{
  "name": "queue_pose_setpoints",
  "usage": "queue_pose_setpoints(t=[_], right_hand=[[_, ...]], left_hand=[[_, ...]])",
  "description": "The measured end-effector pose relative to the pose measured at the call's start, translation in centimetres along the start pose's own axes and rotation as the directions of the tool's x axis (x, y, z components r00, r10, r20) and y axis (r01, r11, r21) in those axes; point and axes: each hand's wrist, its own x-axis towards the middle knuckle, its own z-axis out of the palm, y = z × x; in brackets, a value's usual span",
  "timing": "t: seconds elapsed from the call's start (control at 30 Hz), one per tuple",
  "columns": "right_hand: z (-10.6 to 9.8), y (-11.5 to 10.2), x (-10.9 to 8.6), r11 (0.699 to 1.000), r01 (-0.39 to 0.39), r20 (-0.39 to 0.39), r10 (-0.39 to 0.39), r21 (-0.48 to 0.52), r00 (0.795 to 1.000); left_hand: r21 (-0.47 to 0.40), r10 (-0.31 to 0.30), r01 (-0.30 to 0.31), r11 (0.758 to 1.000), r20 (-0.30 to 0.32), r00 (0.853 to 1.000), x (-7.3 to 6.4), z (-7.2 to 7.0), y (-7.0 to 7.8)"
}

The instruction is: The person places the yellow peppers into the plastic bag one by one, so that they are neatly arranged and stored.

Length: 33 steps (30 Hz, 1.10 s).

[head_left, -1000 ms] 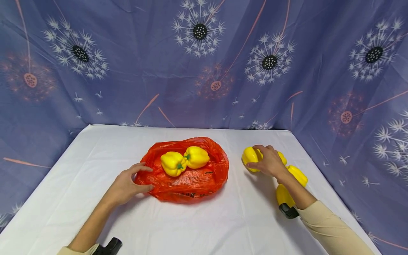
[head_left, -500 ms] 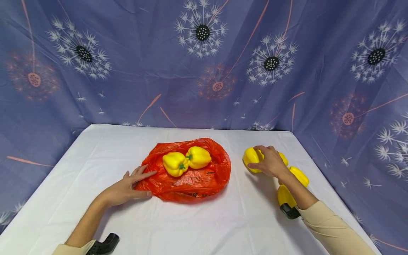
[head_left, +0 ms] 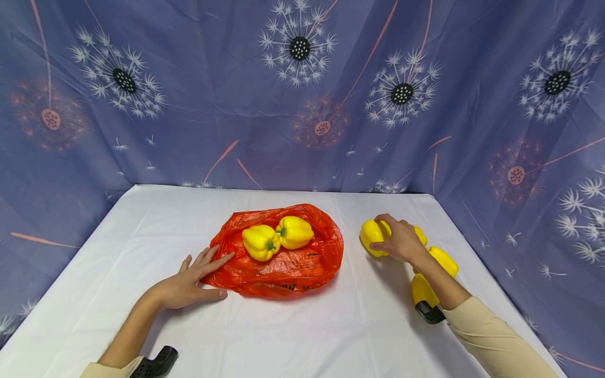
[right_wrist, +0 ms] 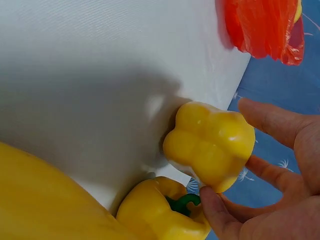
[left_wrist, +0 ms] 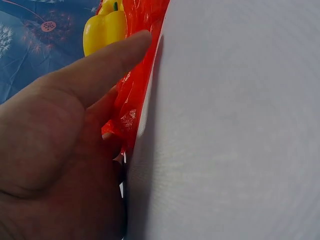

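Observation:
A red plastic bag (head_left: 288, 270) lies spread on the white table, with two yellow bell peppers (head_left: 261, 243) side by side on it, their green stems nearly meeting. My left hand (head_left: 186, 285) rests against the bag's left edge, fingers spread and straight over the plastic, thumb on the cloth near its lower edge. At the right, my right hand (head_left: 402, 240) holds another yellow bell pepper (right_wrist: 212, 145) between thumb and fingers; its lobed end shows in the right wrist view. The pepper appears to stand on the table.
Several more yellow bell peppers (head_left: 443, 261) lie under and beside my right forearm, partly hidden by it. One with a green stem (right_wrist: 155, 212) sits close to the held pepper. A blue dandelion-patterned curtain (head_left: 212, 94) borders the table (head_left: 302, 336) at the back and sides.
My left hand has flattened from a curved pose at the bag's edge, its fingers now spread on the plastic. The right hand stays at its pepper, with hardly any movement.

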Motion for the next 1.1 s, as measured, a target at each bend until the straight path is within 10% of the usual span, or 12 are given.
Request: queue_pose_setpoints(t=[0.6,1.1], right_hand=[[0.1,-0.9,-0.2,0.999,-0.009,-0.050,0.007,-0.035,0.999],[0.6,-8.5,-0.3,0.970,0.136,-0.162,-0.104,0.199,0.981]], left_hand=[[-0.021,0.009,-0.010,1.000,-0.061,0.998,0.1,0.5,0.0],[-0.009,-0.024,0.024,1.000,-0.023,0.999,0.3,-0.1,0.2]])
